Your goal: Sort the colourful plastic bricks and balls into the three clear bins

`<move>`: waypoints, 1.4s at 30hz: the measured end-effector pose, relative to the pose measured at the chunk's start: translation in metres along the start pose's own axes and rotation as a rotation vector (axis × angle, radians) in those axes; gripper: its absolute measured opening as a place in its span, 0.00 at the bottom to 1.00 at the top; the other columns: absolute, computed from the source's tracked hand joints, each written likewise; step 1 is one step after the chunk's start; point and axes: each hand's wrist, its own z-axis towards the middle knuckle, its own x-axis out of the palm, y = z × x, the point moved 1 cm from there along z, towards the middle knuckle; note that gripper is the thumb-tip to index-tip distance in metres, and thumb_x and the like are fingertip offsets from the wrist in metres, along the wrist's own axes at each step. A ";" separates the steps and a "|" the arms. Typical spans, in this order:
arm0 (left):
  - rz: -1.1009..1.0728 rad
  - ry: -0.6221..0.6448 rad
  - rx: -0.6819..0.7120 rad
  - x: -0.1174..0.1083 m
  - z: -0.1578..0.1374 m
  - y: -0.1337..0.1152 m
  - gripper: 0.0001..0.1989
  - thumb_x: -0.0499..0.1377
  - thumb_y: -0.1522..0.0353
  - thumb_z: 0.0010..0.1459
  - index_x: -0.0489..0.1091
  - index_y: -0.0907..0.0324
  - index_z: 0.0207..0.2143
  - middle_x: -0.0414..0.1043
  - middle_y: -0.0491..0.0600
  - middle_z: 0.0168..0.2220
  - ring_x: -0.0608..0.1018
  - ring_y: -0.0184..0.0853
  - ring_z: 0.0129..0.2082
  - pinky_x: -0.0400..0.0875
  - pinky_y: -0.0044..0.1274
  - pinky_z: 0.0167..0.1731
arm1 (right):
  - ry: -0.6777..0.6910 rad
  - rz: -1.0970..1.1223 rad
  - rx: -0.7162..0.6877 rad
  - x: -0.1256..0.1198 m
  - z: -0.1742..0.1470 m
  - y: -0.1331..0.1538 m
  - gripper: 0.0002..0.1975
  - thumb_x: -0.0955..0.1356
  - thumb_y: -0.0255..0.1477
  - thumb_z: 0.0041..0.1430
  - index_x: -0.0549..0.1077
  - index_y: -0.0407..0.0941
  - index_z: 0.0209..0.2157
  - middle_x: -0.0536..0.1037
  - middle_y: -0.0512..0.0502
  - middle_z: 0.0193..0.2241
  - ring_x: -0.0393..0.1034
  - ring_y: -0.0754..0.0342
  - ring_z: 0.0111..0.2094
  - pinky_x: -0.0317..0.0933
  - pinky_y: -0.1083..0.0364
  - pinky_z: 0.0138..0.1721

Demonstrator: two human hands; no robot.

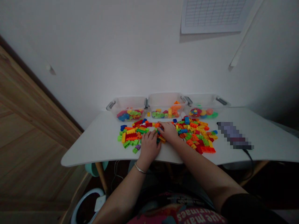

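Observation:
Many plastic building bricks (131,137) in red, orange, yellow, green and blue lie spread in a pile on the white table. My left hand (149,146) rests at the front middle of the pile, its thumb apart from its fingers, which touch the bricks. A dark teal brick (158,141) shows beside its thumb. Just to the right, my right hand (169,130) reaches over the pile with thumb and fingers apart. An orange brick (157,125) lies close to its fingertips. Bricks under both palms are hidden.
Three clear bins stand along the wall: a left bin (130,101) and a middle bin (163,98) with bricks, and a right bin (203,99) with round coloured pieces. A pixelated device (234,135) with a cable lies at the right on the table (93,146).

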 end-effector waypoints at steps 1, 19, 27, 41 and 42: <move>-0.004 0.003 0.003 0.000 0.000 0.000 0.23 0.57 0.65 0.59 0.69 0.60 0.56 0.68 0.54 0.59 0.68 0.48 0.59 0.58 0.43 0.62 | 0.003 0.011 0.012 0.000 0.001 0.000 0.18 0.65 0.36 0.63 0.73 0.46 0.52 0.80 0.41 0.45 0.70 0.44 0.49 0.59 0.48 0.53; -0.034 -0.029 0.035 0.001 -0.001 0.002 0.26 0.59 0.66 0.58 0.66 0.58 0.59 0.68 0.50 0.60 0.67 0.49 0.58 0.59 0.44 0.61 | -0.478 0.526 0.078 -0.023 0.014 -0.023 0.18 0.66 0.40 0.56 0.72 0.44 0.43 0.78 0.40 0.40 0.71 0.47 0.40 0.66 0.47 0.45; -0.038 -0.011 0.039 0.001 -0.002 0.002 0.23 0.59 0.66 0.58 0.69 0.53 0.57 0.67 0.46 0.61 0.67 0.49 0.59 0.59 0.46 0.60 | -0.573 0.332 0.058 -0.082 0.065 -0.032 0.15 0.67 0.36 0.56 0.74 0.44 0.43 0.79 0.42 0.39 0.71 0.48 0.42 0.62 0.47 0.50; -0.026 -0.021 0.037 0.000 -0.003 0.002 0.23 0.59 0.65 0.59 0.68 0.52 0.58 0.67 0.48 0.61 0.68 0.49 0.58 0.60 0.47 0.60 | -0.200 -0.143 0.273 -0.083 0.091 -0.035 0.21 0.63 0.38 0.62 0.77 0.43 0.50 0.80 0.36 0.42 0.71 0.40 0.47 0.57 0.43 0.53; -0.025 -0.021 0.039 0.000 -0.003 0.002 0.23 0.59 0.65 0.59 0.69 0.52 0.58 0.67 0.48 0.61 0.68 0.49 0.58 0.60 0.47 0.59 | -0.185 -0.163 0.277 -0.083 0.091 -0.034 0.22 0.62 0.39 0.63 0.77 0.43 0.50 0.80 0.36 0.42 0.71 0.40 0.48 0.57 0.43 0.53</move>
